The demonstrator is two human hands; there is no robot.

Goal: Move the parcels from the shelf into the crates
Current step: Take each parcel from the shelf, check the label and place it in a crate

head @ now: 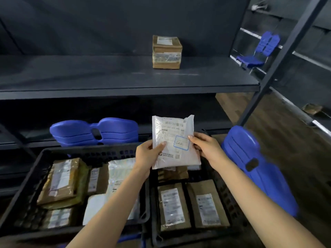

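Holding a white mailer upright, left hand pinching one side edge, right hand pinching the other, just above the right crate. Looks light, thin and floppy, slick plastic too, so probably best gripped by both edges like this, or flat under the middle. Nothing fragile-looking, can't tell the contents though. Below the hands, brown parcels lying flat in that crate, more in the left crate. Up beyond the hands, one taped box on the shelf. Blue chair just right of the right hand, dim room, wood floor.
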